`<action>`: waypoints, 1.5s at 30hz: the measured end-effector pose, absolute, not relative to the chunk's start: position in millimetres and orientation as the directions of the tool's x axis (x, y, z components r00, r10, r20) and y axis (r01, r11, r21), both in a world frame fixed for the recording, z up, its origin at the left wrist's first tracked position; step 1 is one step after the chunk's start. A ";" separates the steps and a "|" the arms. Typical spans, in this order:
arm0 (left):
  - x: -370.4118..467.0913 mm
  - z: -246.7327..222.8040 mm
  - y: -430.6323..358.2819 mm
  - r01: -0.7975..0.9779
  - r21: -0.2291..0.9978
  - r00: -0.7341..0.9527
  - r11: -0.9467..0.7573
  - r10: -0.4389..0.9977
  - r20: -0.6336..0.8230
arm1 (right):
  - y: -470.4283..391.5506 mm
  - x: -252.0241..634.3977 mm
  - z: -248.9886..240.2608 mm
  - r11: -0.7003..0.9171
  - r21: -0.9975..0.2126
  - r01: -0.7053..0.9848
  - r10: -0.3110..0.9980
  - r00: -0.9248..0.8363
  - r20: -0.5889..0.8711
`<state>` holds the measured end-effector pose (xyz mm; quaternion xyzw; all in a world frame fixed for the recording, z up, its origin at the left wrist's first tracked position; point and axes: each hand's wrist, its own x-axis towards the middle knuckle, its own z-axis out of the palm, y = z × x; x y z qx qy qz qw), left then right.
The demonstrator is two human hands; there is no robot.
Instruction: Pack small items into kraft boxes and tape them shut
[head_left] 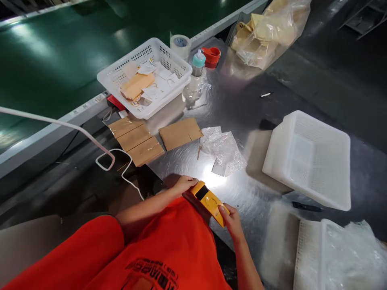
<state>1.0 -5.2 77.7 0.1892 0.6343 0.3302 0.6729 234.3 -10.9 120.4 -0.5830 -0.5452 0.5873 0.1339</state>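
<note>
A yellow device (212,203) with a black window near its upper left end is held between my two hands, close to my red shirt. My left hand (186,183) grips its upper left end, fingers closed. The thumb and fingers of my right hand (231,219) are wrapped round its lower right end. Just beyond it on the metal table (242,201) lie bubble wrap sleeves (225,149). Flat brown cardboard pieces (179,133) lie further left, beside a stack of brown boxes (137,143).
A white basket (144,110) with papers stands at the back left, near tape (180,45) and a teal-capped bottle (198,64). White bins (317,159) stand right, plastic bags (353,253) lower right. A white cable (121,151) hangs left. A green conveyor (75,52) runs behind.
</note>
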 end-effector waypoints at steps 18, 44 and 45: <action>-5.5 79.8 -10.7 0.527 0.557 -0.354 0.642 0.762 -0.543 | 0.8 220.3 136.4 -0.288 -0.744 0.603 0.802 -0.274 -0.531; 5.0 51.5 -35.5 0.699 0.582 -0.005 0.417 0.816 -0.578 | -6.1 229.5 133.7 -0.273 -0.634 0.723 0.817 -0.173 -0.550; 3.4 53.7 -38.0 0.706 0.585 0.000 0.400 0.825 -0.565 | -6.0 229.4 134.0 -0.279 -0.637 0.719 0.813 -0.175 -0.555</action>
